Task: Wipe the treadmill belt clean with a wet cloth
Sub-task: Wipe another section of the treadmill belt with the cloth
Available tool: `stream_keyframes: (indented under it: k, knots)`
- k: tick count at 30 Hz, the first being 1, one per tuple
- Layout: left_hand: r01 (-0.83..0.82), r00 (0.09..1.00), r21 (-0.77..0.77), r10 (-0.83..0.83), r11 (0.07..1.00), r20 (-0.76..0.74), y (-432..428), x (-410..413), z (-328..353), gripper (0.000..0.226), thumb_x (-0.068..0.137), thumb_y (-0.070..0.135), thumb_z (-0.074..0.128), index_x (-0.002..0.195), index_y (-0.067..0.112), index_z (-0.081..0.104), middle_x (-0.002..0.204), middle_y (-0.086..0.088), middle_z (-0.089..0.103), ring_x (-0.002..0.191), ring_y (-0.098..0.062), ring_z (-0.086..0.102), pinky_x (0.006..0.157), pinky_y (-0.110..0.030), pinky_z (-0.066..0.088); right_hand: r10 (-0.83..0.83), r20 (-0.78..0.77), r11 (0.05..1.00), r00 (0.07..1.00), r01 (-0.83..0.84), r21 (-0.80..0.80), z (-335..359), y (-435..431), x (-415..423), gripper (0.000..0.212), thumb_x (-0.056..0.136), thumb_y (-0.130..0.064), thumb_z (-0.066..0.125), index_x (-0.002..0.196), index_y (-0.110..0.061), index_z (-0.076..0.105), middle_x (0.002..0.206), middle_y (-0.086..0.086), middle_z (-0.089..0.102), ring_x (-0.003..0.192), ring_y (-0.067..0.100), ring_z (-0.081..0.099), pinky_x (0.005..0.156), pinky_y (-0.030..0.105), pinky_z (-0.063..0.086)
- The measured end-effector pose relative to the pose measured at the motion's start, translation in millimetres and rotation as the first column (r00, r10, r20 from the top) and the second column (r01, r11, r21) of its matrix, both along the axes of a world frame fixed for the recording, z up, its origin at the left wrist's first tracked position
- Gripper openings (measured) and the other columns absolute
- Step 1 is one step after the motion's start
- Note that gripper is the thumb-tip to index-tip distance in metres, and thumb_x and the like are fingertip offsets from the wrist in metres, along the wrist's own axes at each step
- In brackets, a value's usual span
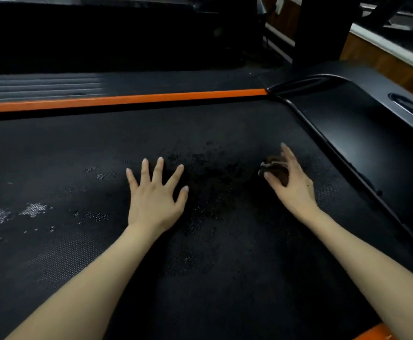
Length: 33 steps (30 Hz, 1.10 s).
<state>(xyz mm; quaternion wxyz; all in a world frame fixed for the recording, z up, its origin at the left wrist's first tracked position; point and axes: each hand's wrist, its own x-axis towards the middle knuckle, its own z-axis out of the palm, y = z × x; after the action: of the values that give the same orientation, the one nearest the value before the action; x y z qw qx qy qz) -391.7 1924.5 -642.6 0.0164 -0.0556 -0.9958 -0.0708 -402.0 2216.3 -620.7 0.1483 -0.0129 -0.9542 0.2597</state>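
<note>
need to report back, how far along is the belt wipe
Done: nothing clearly; dark grit lies on the treadmill belt between the hands, pale patches at its left. In hand: left hand rests flat, fingers spread; right hand pinches a small dark object, too dim to identify. Left: wiping the whole belt; no cloth clearly visible.

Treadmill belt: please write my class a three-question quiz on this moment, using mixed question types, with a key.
1. True or false: the left hand is open with its fingers spread over the belt.
2. Which hand pinches the small dark object? A. left hand B. right hand
3. Fill in: the stripe along the belt's far edge is ____.
Key: 1 true; 2 B; 3 orange.
</note>
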Motion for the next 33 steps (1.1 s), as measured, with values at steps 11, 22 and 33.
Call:
stream_keyframes:
  k: [11,22,33]
  knots:
    - [-0.006,1.0,-0.001,0.006,1.0,-0.005,-0.8,-1.5,-2.8,0.073,0.08,0.063,-0.005,0.148,0.043,0.012,0.159,-0.007,0.008,0.145,-0.035,-0.004,0.114,-0.059,-0.004,-0.034,-0.011,0.98,0.999,0.036,0.198,-9.4,-23.4,-75.4,0.029,0.094,-0.025,0.053,0.121,-0.018,0.061,0.144,0.014,0.041,0.133,0.035,0.036,0.11,0.043,0.027]
    - [-0.008,1.0,-0.008,0.008,1.0,-0.001,-1.2,-0.4,-1.6,0.074,0.078,0.062,-0.009,0.148,0.044,0.008,0.16,-0.007,0.006,0.145,-0.034,-0.005,0.114,-0.059,-0.004,0.433,-0.032,0.85,0.901,-0.397,0.348,-12.0,-39.9,-43.7,0.029,0.092,-0.029,0.053,0.117,-0.027,0.066,0.145,0.01,0.042,0.13,0.039,0.039,0.105,0.044,0.033]
    - [0.001,0.999,0.001,-0.001,1.0,-0.038,-1.0,-0.1,-4.2,0.068,0.084,0.061,0.003,0.148,0.042,0.019,0.158,-0.01,0.016,0.145,-0.036,0.003,0.114,-0.06,0.0,0.686,0.031,0.679,0.727,-0.655,0.332,-12.6,-65.3,-33.1,0.032,0.09,-0.029,0.047,0.113,-0.023,0.069,0.139,0.014,0.048,0.127,0.035,0.043,0.109,0.042,0.031]
